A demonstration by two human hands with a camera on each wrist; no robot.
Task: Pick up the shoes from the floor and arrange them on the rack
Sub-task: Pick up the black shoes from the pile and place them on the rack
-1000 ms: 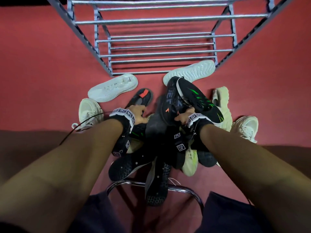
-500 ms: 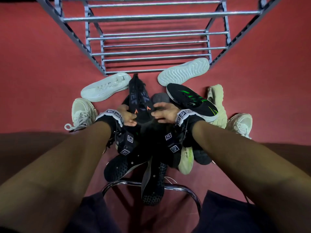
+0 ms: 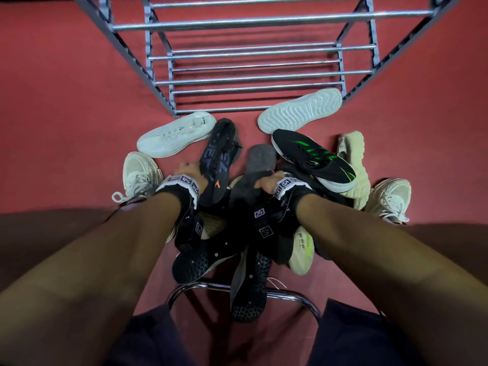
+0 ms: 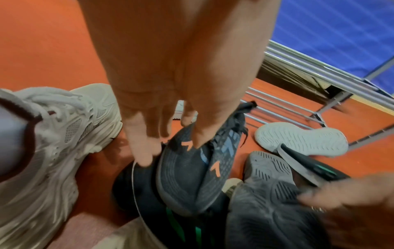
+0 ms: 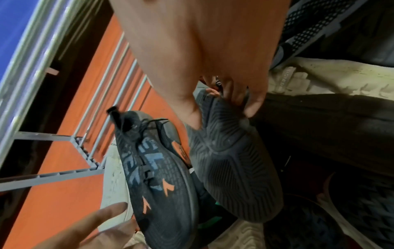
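A pile of shoes lies on the red floor in front of the grey metal rack [image 3: 264, 20]. My left hand [image 3: 184, 167] [image 4: 170, 143] rests with straight fingers on a dark grey shoe with orange marks [image 3: 216, 159] [image 4: 192, 176] [image 5: 157, 176], its thumb on the upper. Right beside it lies a grey shoe [image 3: 260, 159] [image 4: 268, 185] [image 5: 230, 160], sole up. My right hand [image 3: 264, 180] [image 5: 232, 97] grips that shoe, fingers curled round the sole's edge. Both shoes lie against the pile.
White sneakers [image 3: 175, 134] [image 3: 299, 110] lie nearest the rack. A black and green shoe [image 3: 314, 157], cream shoes [image 3: 353, 154] and beige sneakers [image 3: 140, 170] [image 3: 390, 196] ring the pile. Black shoes [image 3: 248, 286] lie over a chrome stool frame [image 3: 290, 294] by my knees.
The dark orange-marked shoe went from my right hand, held high at the right, down to the left under my left hand. My right hand has taken hold of the grey shoe.
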